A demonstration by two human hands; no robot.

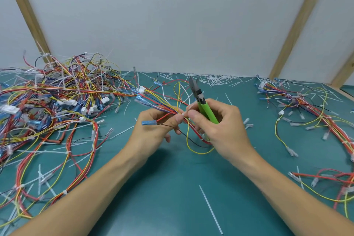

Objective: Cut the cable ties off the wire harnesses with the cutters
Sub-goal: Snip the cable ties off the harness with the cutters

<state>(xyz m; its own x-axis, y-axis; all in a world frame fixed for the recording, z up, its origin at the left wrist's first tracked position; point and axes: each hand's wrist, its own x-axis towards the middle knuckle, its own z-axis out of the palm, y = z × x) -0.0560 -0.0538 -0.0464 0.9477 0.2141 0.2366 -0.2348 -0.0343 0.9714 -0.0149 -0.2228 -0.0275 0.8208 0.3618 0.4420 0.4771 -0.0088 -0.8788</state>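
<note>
1. Both hands meet over the middle of the surface (pixel 172 188); the left hand (pixel 153 130) has its fingers curled round a wire harness (pixel 162 105), pinching it at a small white cable tie (pixel 183 114); the right hand (pixel 220 126) grips the green-handled cutters (pixel 203 105) in its palm, blades pointing up and away from the tie, while its thumb and forefinger reach to the same spot on the bundle.
2. Done, by the look of it: cut tie offcuts (pixel 216 79) lie scattered along the far edge, and harnesses on the right (pixel 306 105) lie spread out loosely; I cannot tell whether all of these are free of ties.
3. Left to do: the big tangled pile on the left (pixel 57 97) shows many white ties on it; the tie in hand is not yet cut.
4. My judgement: well under way, but with much of the pile waiting.
</note>
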